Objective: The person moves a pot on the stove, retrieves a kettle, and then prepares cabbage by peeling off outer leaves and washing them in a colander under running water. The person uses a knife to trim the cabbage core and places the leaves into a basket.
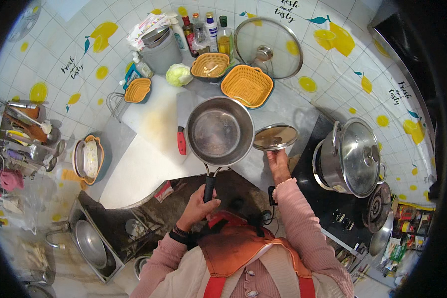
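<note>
My left hand (pixel 197 208) is closed round the black handle of a steel saucepan (pixel 219 133), whose inside looks bare and a little stained. The pan is over the counter's front part. My right hand (pixel 279 166) grips a small glass lid (pixel 276 137) with a metal rim, close to the pan's right side but off it. How the fingers hold the lid is partly hidden beneath it. Just left of the pan a red handle (pixel 182 141) shows; the rest of that tool is hidden.
Orange baskets (pixel 247 85), a cabbage (pixel 179 75), bottles (pixel 211 32) and a large glass lid (pixel 283 54) stand along the back wall. A lidded steel pot (pixel 351 158) sits on the black stove (pixel 342 218) at right. The sink (pixel 92 243) is at lower left, below a utensil rack (pixel 27 129).
</note>
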`<move>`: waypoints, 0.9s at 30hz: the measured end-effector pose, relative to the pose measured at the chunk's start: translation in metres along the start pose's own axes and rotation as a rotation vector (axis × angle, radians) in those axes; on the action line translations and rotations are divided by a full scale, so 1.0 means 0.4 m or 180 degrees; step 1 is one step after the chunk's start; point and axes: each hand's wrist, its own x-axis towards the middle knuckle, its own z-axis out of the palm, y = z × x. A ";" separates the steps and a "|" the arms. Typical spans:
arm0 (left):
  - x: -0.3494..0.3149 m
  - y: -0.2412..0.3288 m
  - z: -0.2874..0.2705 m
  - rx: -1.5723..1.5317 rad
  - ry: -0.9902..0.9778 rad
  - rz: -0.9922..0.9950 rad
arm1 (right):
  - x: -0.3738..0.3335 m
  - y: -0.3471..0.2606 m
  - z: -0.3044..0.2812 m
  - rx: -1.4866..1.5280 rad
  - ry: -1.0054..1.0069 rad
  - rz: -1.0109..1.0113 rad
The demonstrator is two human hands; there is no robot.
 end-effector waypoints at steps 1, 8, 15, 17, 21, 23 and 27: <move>0.004 0.003 0.000 0.0062 0.0031 0.0002 | 0.006 0.001 0.000 0.0040 -0.0003 0.0026; 0.031 0.018 -0.003 -0.0155 -0.0091 -0.0020 | 0.022 -0.009 0.036 0.0124 -0.0154 0.0324; 0.072 0.047 0.011 -0.0423 -0.0390 0.0045 | -0.013 -0.008 0.037 -0.0578 0.0111 0.0131; 0.080 0.060 0.020 -0.0390 -0.0439 0.0080 | -0.033 -0.016 0.039 -0.0573 0.0194 0.0224; 0.110 0.090 0.046 -0.0138 -0.0452 0.0164 | -0.092 -0.038 0.050 -0.1125 -0.0008 0.0145; 0.131 0.105 0.064 -0.0063 -0.0503 0.0235 | -0.130 -0.040 0.045 -0.1331 0.0097 0.0183; 0.157 0.142 0.109 -0.0030 -0.0623 0.0354 | -0.224 -0.029 -0.004 -0.1622 -0.0226 0.0250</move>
